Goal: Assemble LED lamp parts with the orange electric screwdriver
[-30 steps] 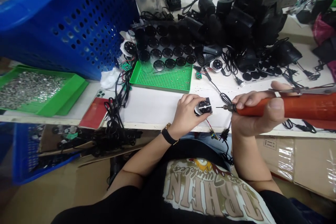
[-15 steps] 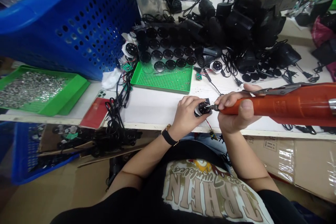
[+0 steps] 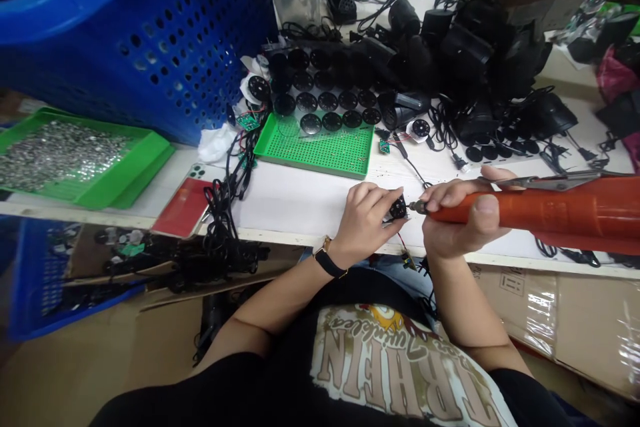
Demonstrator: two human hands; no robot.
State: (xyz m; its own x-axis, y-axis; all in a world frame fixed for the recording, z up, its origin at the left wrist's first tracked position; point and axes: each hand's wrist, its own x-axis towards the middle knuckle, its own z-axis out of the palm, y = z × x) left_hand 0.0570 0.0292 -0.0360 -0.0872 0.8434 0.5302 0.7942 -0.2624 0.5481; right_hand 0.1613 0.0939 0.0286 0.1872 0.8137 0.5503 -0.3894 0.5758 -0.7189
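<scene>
My left hand [image 3: 367, 215] is closed round a small black round part [image 3: 399, 208] at the front edge of the white table [image 3: 300, 203]. My right hand [image 3: 457, 217] grips an orange electric screwdriver [image 3: 540, 212], whose bit touches the part from the right. Thin wires with a small circuit board [image 3: 405, 257] hang from the part over the table edge. A dark watch sits on my left wrist.
A green perforated tray [image 3: 320, 147] with black round parts lies behind my hands. Beyond it is a pile of black housings and cables [image 3: 450, 60]. A blue basket [image 3: 135, 33], a green tray of small metal pieces [image 3: 75, 160] and a red-cased phone [image 3: 187, 203] are at the left.
My right hand brought the screwdriver leftward until its bit met the part in my left hand. My left fingers have closed more over the part.
</scene>
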